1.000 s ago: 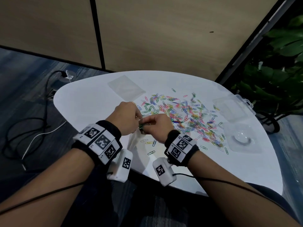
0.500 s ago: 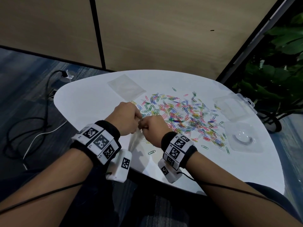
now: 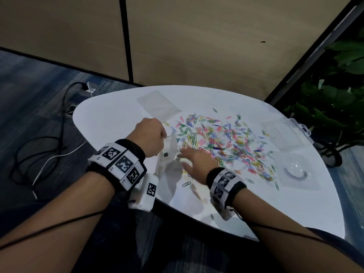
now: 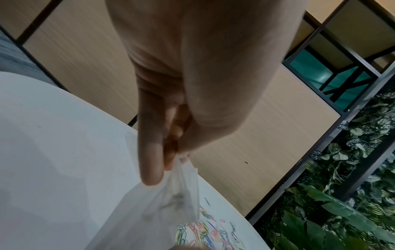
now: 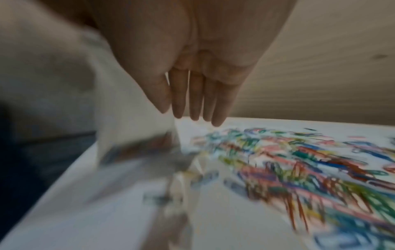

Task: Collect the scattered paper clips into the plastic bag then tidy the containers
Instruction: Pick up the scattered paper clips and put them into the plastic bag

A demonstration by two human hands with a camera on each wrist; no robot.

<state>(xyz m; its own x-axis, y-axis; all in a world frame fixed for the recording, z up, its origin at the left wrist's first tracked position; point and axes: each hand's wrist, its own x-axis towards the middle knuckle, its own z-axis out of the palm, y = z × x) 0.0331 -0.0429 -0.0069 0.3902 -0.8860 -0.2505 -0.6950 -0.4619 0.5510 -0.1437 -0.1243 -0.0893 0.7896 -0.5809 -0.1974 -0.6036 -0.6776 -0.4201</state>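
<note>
Thin, clear, crinkled plastic film: bag (image 3: pixel 167 154) pinched in left hand (image 3: pixel 150 138). Glossy colour-coated clips (image 3: pixel 226 146) just beyond right hand (image 3: pixel 195 162). Smooth white table (image 3: pixel 110 119) with soft sheen beneath both. Clear rigid plastic containers (image 3: pixel 283 133), far right of right hand. Matt wood-grain panels (image 3: pixel 197 36) beyond.

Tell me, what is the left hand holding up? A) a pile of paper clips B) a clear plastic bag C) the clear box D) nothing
B: the left hand pinches the top of the clear plastic bag, which hangs down to the table.
</note>
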